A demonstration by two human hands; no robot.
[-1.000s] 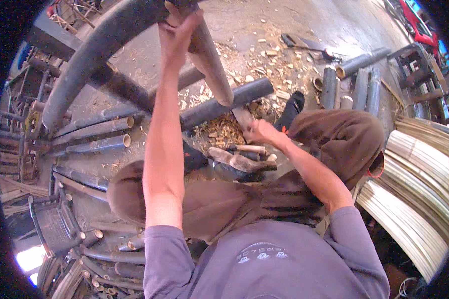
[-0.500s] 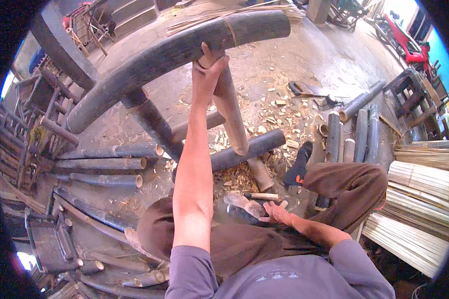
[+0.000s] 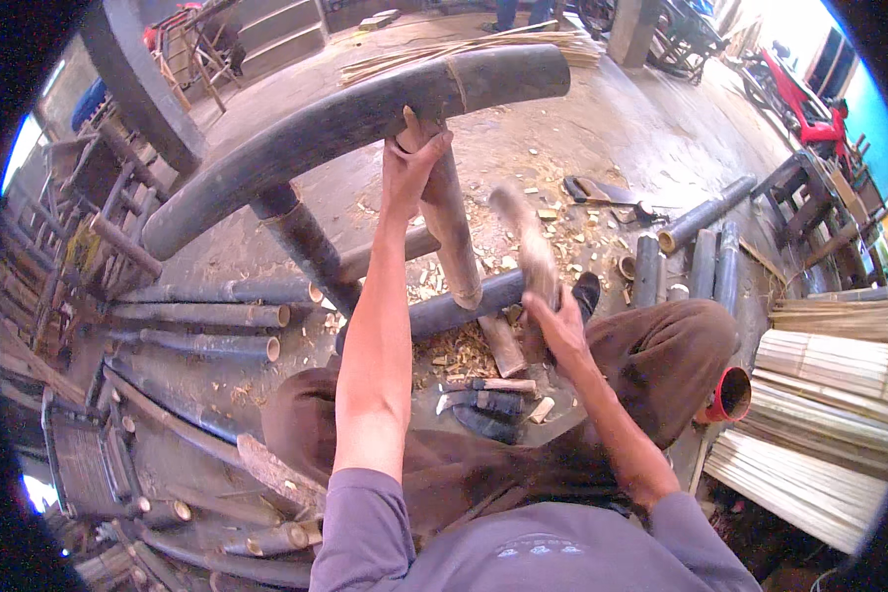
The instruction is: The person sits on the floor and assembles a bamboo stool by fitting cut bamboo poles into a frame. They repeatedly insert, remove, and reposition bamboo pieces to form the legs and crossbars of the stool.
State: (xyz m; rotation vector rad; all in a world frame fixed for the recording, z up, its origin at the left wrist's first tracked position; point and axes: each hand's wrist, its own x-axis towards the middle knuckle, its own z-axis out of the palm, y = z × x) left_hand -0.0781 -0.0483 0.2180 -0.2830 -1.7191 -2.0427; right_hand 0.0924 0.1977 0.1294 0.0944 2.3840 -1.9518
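A bamboo frame stands in front of me, with a thick, curved black top pole (image 3: pixel 365 109). My left hand (image 3: pixel 416 163) is closed round a pale bamboo upright (image 3: pixel 451 247) just under that pole. Another upright (image 3: pixel 306 237), dark, supports the top pole's left part. Low down, a black bamboo crosspiece (image 3: pixel 483 304) runs past the pale upright's foot. My right hand (image 3: pixel 559 328) grips a rough wooden club (image 3: pixel 525 237), raised right of the pale upright and smeared by motion. Beneath lie a dark sandal-like thing (image 3: pixel 488 414) and small bamboo pieces (image 3: pixel 541 409).
Wood chips (image 3: pixel 454 355) litter the floor around the frame. A handsaw (image 3: pixel 602 190) lies beyond, near cut bamboo poles (image 3: pixel 705 215). More poles (image 3: pixel 207 316) lie at left. Split bamboo strips (image 3: pixel 809 454) and a red tube-like container (image 3: pixel 730 395) are at right. A red motorbike (image 3: pixel 799 109) stands far right.
My right hand has lifted the wooden club from the floor beside my legs, up and forward. My left hand keeps its grip; the frame sits slightly lower in view.
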